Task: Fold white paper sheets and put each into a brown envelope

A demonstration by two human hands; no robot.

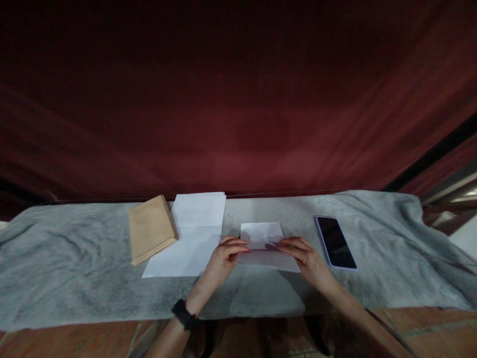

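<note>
Left hand [226, 252], fingers nearly closed, pinching left side of creased white paper [262, 241]; right hand [303, 254] likewise, fingers nearly closed on its right side. Paper sits between both hands, over gray cloth [93, 286]. Black band [183, 314] on left wrist. Left: larger white sheets [196, 243], brown packet [152, 228] overlapping their left edge. Right: phone [336, 242], screen dark. Far side: red backdrop [238, 129]

Free cloth [387, 248] right of phone [336, 242], obstacle beside right hand [307, 258].
</note>
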